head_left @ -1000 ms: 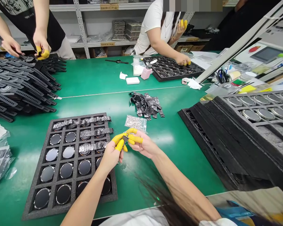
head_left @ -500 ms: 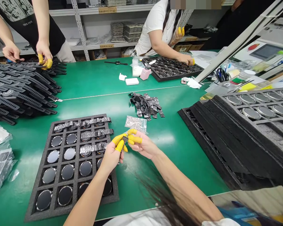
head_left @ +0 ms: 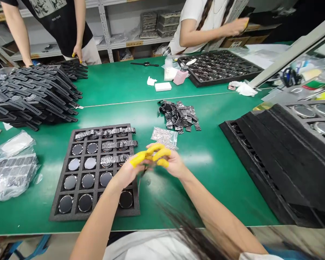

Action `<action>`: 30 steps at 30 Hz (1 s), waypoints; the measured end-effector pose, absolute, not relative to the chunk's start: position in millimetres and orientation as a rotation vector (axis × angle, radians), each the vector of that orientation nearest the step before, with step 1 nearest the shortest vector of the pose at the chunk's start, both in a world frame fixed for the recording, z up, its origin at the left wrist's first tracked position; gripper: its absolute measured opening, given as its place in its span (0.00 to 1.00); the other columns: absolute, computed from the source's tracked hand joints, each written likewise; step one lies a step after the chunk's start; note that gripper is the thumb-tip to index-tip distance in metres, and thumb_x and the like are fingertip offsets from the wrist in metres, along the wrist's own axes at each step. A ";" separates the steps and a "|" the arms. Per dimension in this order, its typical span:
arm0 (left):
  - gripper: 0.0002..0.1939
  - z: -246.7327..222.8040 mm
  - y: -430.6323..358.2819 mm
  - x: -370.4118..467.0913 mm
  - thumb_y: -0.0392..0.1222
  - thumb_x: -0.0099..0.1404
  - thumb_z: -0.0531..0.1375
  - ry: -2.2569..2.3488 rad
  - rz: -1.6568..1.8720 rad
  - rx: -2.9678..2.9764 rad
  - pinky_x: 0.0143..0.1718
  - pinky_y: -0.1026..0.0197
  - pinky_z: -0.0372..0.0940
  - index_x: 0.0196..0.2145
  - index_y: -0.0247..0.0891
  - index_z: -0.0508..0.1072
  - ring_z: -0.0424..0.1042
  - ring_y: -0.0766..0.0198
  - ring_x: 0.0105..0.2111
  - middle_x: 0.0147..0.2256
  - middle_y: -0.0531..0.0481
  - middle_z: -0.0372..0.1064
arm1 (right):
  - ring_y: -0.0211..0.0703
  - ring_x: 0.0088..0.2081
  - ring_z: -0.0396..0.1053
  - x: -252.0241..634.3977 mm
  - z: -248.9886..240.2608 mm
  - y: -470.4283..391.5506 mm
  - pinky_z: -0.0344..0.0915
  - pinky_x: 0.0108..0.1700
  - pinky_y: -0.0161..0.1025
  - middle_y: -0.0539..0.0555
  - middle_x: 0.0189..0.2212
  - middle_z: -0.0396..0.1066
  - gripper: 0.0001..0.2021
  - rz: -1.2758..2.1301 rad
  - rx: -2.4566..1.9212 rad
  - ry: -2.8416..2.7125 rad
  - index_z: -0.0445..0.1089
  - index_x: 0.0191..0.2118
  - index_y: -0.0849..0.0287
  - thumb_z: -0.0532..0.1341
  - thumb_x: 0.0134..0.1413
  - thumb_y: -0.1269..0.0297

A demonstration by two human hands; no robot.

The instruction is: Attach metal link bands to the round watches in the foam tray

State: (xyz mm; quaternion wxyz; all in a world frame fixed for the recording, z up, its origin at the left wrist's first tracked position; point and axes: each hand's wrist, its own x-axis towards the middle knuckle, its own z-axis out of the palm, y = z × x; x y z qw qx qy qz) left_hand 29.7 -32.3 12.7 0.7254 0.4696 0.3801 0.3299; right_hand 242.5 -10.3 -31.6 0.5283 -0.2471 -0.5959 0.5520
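Observation:
Yellow finger covers are on both of my hands, which meet at the right edge of a grey foam tray (head_left: 70, 155). My left hand (head_left: 132, 168) is closed round a small dark item, mostly hidden and blurred. The fingers of my right hand (head_left: 169, 160) are bent together against it; what they pinch is too small to name. Round black watch faces (head_left: 88, 180) sit in the tray's compartments, and metal link bands (head_left: 111, 144) lie across its upper right part. Just beyond my hands lies a clear bag of small pins (head_left: 164, 136), with a pile of dark link bands (head_left: 178, 115) behind it.
Stacked black straps (head_left: 32, 94) stand at the left, above plastic bags (head_left: 13, 177). Foam trays (head_left: 276, 155) are stacked at the right. Across the table are two people, another watch tray (head_left: 219, 68), a pink bottle (head_left: 181, 76) and a white block (head_left: 163, 86).
The view has shifted, so the table items appear farther right. My fingers have closed nearer together over the small item. The person at the right has lifted a hand off the far tray.

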 end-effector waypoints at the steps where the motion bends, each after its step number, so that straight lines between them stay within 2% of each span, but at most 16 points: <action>1: 0.24 17.5 -40.2 22.1 0.59 0.70 0.60 0.999 0.771 1.255 0.43 0.54 0.73 0.51 0.37 0.77 0.76 0.53 0.45 0.49 0.40 0.76 | 0.53 0.49 0.74 242.9 -31.2 -9.9 0.74 0.52 0.53 0.58 0.42 0.76 0.17 1.320 -0.598 -1.361 0.78 0.34 0.53 0.72 0.59 0.44; 2: 0.19 22.5 -50.3 14.4 0.54 0.73 0.60 1.190 0.755 1.514 0.51 0.51 0.71 0.52 0.39 0.77 0.74 0.52 0.50 0.52 0.41 0.74 | 0.54 0.47 0.75 243.0 -31.0 -9.4 0.74 0.52 0.54 0.57 0.38 0.77 0.18 1.334 -0.612 -1.297 0.78 0.34 0.53 0.72 0.58 0.43; 4: 0.14 30.8 -73.6 1.5 0.45 0.76 0.57 1.517 0.532 2.006 0.56 0.45 0.67 0.51 0.38 0.78 0.70 0.48 0.54 0.52 0.39 0.74 | 0.52 0.39 0.77 242.2 -31.4 -8.6 0.76 0.46 0.53 0.55 0.33 0.76 0.19 1.402 -0.648 -1.163 0.77 0.34 0.53 0.74 0.55 0.41; 6: 0.12 34.8 -93.9 -4.7 0.39 0.75 0.58 1.702 0.211 2.268 0.52 0.40 0.67 0.48 0.34 0.80 0.70 0.42 0.51 0.47 0.35 0.74 | 0.49 0.32 0.77 240.1 -31.8 -8.7 0.78 0.37 0.49 0.53 0.31 0.76 0.21 1.483 -0.671 -1.048 0.76 0.35 0.54 0.75 0.52 0.41; 8: 0.10 35.5 -103.7 -4.5 0.38 0.72 0.62 1.778 -0.103 2.386 0.45 0.39 0.68 0.46 0.30 0.81 0.70 0.39 0.48 0.45 0.32 0.74 | 0.47 0.29 0.77 236.9 -31.6 -9.7 0.77 0.33 0.46 0.52 0.31 0.76 0.22 1.522 -0.680 -0.992 0.75 0.35 0.54 0.76 0.50 0.41; 12: 0.11 37.8 -93.9 -2.7 0.42 0.70 0.66 1.712 -0.456 2.563 0.43 0.43 0.68 0.45 0.32 0.81 0.71 0.41 0.48 0.46 0.35 0.75 | 0.45 0.28 0.76 229.2 -28.9 -11.9 0.78 0.31 0.43 0.52 0.31 0.77 0.24 1.525 -0.698 -0.947 0.72 0.34 0.55 0.76 0.50 0.41; 16: 0.12 44.1 -85.2 -9.4 0.47 0.72 0.65 1.609 -0.437 2.634 0.45 0.45 0.68 0.44 0.36 0.81 0.71 0.45 0.48 0.45 0.39 0.75 | 0.42 0.25 0.73 223.7 -28.0 -13.1 0.77 0.27 0.40 0.50 0.30 0.76 0.24 1.582 -0.694 -0.861 0.69 0.34 0.54 0.75 0.51 0.41; 23: 0.08 20.6 -96.0 -14.7 0.37 0.69 0.62 1.708 -0.226 2.760 0.43 0.45 0.70 0.44 0.32 0.79 0.71 0.45 0.46 0.44 0.37 0.74 | 0.40 0.24 0.72 219.8 -28.2 -15.4 0.75 0.25 0.37 0.48 0.27 0.73 0.25 1.627 -0.686 -0.796 0.68 0.34 0.54 0.76 0.50 0.41; 28: 0.07 1.3 -83.9 -38.7 0.37 0.75 0.58 1.570 0.105 2.793 0.47 0.49 0.71 0.45 0.34 0.76 0.74 0.50 0.43 0.41 0.41 0.77 | 0.39 0.23 0.69 218.9 -24.3 -17.5 0.73 0.23 0.36 0.47 0.25 0.72 0.27 1.618 -0.719 -0.779 0.66 0.35 0.54 0.76 0.48 0.39; 30: 0.05 11.2 -76.4 -45.1 0.38 0.76 0.58 1.602 0.160 2.624 0.43 0.52 0.71 0.44 0.37 0.74 0.75 0.53 0.40 0.40 0.44 0.77 | 0.38 0.21 0.67 216.6 -23.5 -19.3 0.70 0.21 0.34 0.46 0.24 0.71 0.26 1.636 -0.713 -0.794 0.66 0.35 0.54 0.75 0.50 0.40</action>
